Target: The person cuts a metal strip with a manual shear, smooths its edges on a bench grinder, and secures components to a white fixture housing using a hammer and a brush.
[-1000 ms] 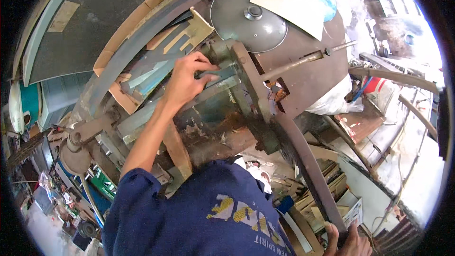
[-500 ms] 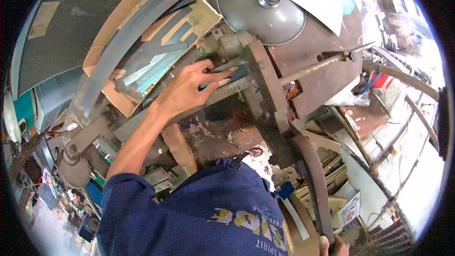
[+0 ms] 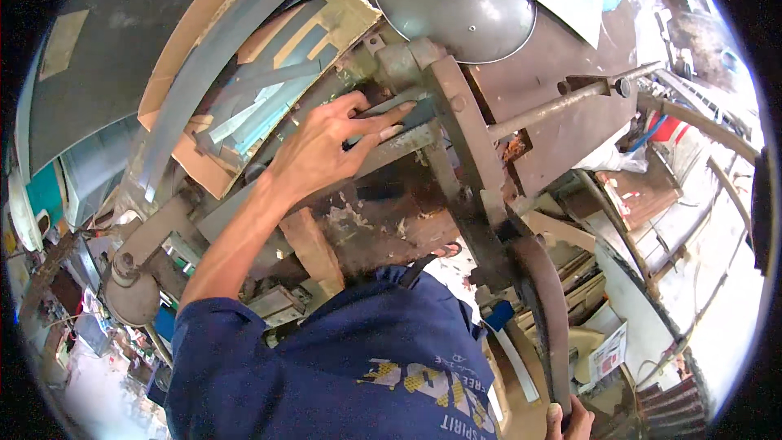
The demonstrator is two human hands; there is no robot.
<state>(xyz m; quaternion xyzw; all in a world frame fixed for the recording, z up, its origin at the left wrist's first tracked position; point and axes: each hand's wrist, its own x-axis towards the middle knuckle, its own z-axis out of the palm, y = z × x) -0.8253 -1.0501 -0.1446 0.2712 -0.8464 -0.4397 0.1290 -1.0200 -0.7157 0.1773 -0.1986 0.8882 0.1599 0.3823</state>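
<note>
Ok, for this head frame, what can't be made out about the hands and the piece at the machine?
- Right hand: head view, cut off by the lower edge; only fingertips on the curved lever show.
- Grey strip: mostly covered by the left hand, so its length is unclear.
- Cutting edge: hidden behind the machine arm.
- Clutter at the rim: blurred, bent by the fisheye.

Left hand (image 3: 326,147) reaches forward, fingers spread — right hand (image 3: 570,422) seemingly clenched.

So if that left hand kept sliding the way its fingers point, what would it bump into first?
Most likely the rusty upright metal arm of the machine. The left hand lies on a grey strip, fingertips aimed right at that arm, though depth is hard to judge here.
</note>
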